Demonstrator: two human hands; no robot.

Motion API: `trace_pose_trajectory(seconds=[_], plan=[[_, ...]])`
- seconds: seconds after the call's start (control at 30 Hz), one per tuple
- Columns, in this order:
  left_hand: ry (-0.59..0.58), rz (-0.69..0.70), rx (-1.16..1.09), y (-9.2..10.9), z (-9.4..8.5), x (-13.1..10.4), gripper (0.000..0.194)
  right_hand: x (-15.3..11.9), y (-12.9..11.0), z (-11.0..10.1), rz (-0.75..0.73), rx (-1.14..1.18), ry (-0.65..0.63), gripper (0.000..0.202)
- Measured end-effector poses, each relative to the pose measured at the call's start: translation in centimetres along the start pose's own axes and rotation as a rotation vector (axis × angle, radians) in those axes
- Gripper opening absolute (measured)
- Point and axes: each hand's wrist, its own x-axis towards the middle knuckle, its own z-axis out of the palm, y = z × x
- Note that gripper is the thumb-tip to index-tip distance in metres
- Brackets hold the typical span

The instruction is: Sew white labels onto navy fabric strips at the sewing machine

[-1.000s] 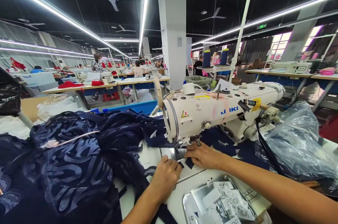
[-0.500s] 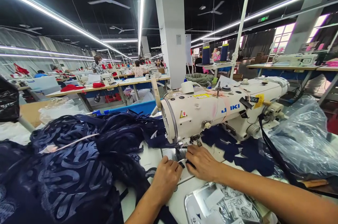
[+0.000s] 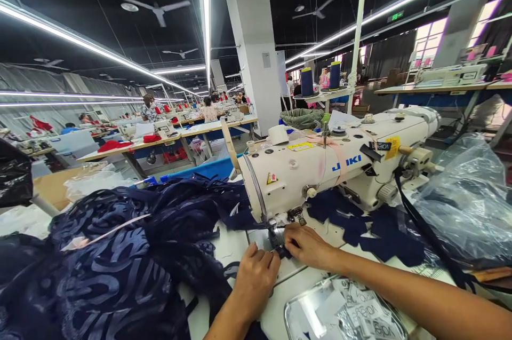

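A white sewing machine [image 3: 296, 169] with blue lettering stands across the middle. Just in front of its presser foot [image 3: 274, 234], my left hand [image 3: 258, 276] has its fingers closed on dark navy fabric. My right hand [image 3: 308, 245] is at the right side of the foot, fingers bent and pinched at the same small dark piece [image 3: 284, 251]. Most of that piece is hidden by the fingers. A big heap of navy patterned fabric [image 3: 112, 270] lies to the left of my left hand.
A metal tray [image 3: 294, 305] of white printed labels [image 3: 362, 308] sits below my right forearm. Navy cut pieces [image 3: 384, 236] lie behind that forearm. Clear plastic [image 3: 464, 196] is at the right, a black bag [image 3: 14, 174] at far left. People and machines are farther back.
The camera view has tilted slightly. My right hand's fingers have curled in more beside the presser foot, and the dark piece between the hands shows more. My left hand stays close in front.
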Motion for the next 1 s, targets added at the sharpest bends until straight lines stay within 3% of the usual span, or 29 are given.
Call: trace_pose_trajectory(seconds=[0.47, 0.83, 1.0], plan=[[-0.088, 0.070, 0.033, 0.6, 0.5, -0.1, 0.030, -0.1, -0.2, 0.5, 0.041, 0.034, 0.026, 0.014], [-0.170, 0.054, 0.039, 0.7, 0.7, -0.1, 0.022, -1.0, 0.1, 0.0, -0.061, 0.180, 0.061, 0.017], [-0.195, 0.022, -0.005, 0.8, 0.7, 0.0, 0.021, -2.5, -0.3, 0.6, -0.176, -0.073, 0.076, 0.019]])
